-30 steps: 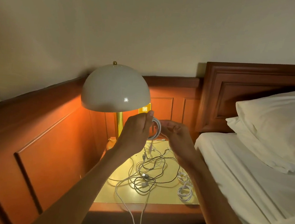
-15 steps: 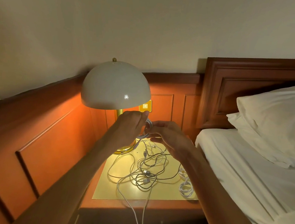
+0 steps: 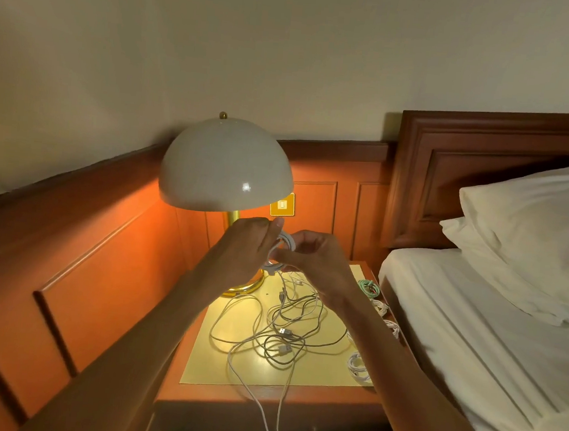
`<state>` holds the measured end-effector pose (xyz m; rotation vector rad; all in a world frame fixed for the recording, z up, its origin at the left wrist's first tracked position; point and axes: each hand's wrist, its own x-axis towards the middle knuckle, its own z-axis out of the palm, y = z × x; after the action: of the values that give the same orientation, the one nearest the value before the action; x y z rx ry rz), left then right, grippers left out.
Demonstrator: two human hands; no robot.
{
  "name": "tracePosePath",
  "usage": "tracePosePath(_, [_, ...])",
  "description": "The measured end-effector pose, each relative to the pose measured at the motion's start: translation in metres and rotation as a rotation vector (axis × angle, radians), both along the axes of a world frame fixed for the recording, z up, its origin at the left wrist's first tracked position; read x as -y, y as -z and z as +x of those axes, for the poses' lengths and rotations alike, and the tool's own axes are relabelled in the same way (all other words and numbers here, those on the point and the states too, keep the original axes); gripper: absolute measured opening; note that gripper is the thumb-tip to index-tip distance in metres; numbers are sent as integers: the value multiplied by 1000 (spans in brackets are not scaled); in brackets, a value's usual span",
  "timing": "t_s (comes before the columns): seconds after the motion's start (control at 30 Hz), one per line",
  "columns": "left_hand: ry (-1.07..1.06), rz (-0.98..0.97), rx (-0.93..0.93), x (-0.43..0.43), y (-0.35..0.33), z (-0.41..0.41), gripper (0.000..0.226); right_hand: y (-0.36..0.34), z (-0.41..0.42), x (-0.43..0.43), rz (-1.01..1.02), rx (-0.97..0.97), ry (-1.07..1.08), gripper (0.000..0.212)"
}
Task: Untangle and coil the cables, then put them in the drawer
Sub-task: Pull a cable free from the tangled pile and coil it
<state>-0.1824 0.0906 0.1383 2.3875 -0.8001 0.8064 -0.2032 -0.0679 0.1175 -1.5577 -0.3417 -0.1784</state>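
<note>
A small white cable coil [image 3: 281,251] is held up between my two hands above the back of the nightstand [image 3: 260,393]. My left hand [image 3: 247,246] grips its left side and my right hand [image 3: 315,257] pinches its right side. A loose strand drops from the coil to a tangled heap of white and dark cables [image 3: 279,331] on the yellow top. Two strands hang over the front edge. Coiled cables lie along the right edge: a green one [image 3: 368,287] and white ones [image 3: 357,366]. The drawer front below is dark and hard to see.
A domed white lamp [image 3: 225,165] on a brass base stands at the nightstand's back left, close to my left hand. Wood panelling runs behind and left. A bed [image 3: 472,335] with white pillows lies on the right.
Both hands have come down and slightly closer together with the coil, which now has more turns. The view tilted down a little, showing more of the nightstand's front.
</note>
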Motion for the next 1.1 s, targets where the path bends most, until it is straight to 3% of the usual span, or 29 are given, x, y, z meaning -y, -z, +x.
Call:
tracePosePath(0.23, [-1, -16, -5, -5, 1, 1, 44, 4, 1, 0, -29, 111, 34, 18])
tracePosePath(0.37, [19, -102, -73, -5, 2, 1, 47, 8, -2, -5, -30, 206, 180, 26])
tracePosePath(0.47, [67, -185, -84, 0, -2, -5, 46, 14, -7, -9, -38, 438, 320, 40])
tracePosePath(0.53, [125, -230, -134, 6, -7, -9, 46, 16, -9, -14, -63, 658, 384, 28])
tracePosePath(0.6, [171, -253, -206, 10, -12, -10, 45, 15, -11, -19, -25, 731, 453, 18])
tracePosePath(0.67, [168, -258, -225, 12, -17, -10, 46, 10, -14, -22, 89, 661, 422, 15])
tracePosePath(0.83, [78, -193, -139, 15, -23, -6, 45, 8, -15, -22, 500, 227, 110, 19])
tracePosePath(0.9, [84, -190, -189, 18, -23, -6, 45, 11, -17, -19, 352, 375, 336, 15])
tracePosePath(1.0, [118, -176, -216, 20, -21, -9, 49, 25, -13, 2, -206, 1014, 688, 24])
tracePosePath(1.03, [132, -161, -207, 20, -20, -9, 50, 27, -13, 8, -288, 1099, 708, 26])
tracePosePath(1.1, [150, -137, -202, 18, -18, -10, 54, 32, -14, 15, -275, 1049, 677, 24])
